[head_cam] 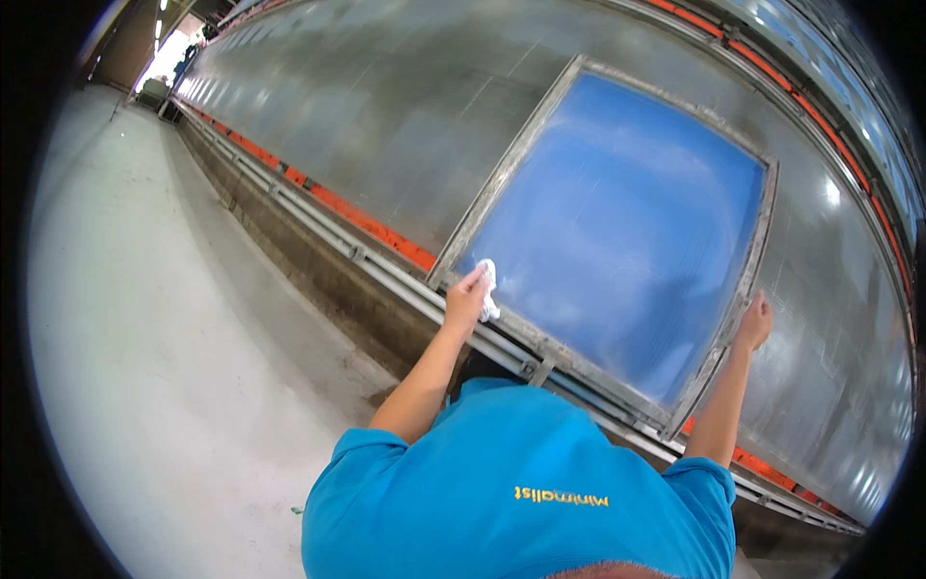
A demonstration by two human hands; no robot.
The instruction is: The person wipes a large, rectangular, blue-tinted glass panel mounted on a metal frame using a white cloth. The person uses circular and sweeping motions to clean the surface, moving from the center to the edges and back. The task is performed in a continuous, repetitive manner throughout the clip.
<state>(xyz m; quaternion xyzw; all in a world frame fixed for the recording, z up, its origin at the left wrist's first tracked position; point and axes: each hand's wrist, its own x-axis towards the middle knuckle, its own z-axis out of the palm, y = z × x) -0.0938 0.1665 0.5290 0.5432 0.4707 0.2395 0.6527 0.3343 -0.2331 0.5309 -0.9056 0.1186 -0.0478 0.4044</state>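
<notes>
A screen-printing frame (pixel 758 233) with a blue mesh (pixel 615 217) lies slanted on a long, grey printing table (pixel 448 101). My left hand (pixel 465 297) pinches a crumpled white cloth (pixel 489 289) at the frame's near left corner, against the edge of the mesh. At the frame's right side is my right hand (pixel 756 323), its fingers curled in close to the outer edge. Whether those fingers grip the frame or only rest beside it is hidden.
Metal rails (pixel 354 252) and an orange strip (pixel 354 216) run along the table's near side. Another orange strip (pixel 796 94) follows the far side, with a second shiny table surface (pixel 803 32) beyond. A pale floor (pixel 159 362) stretches along the left.
</notes>
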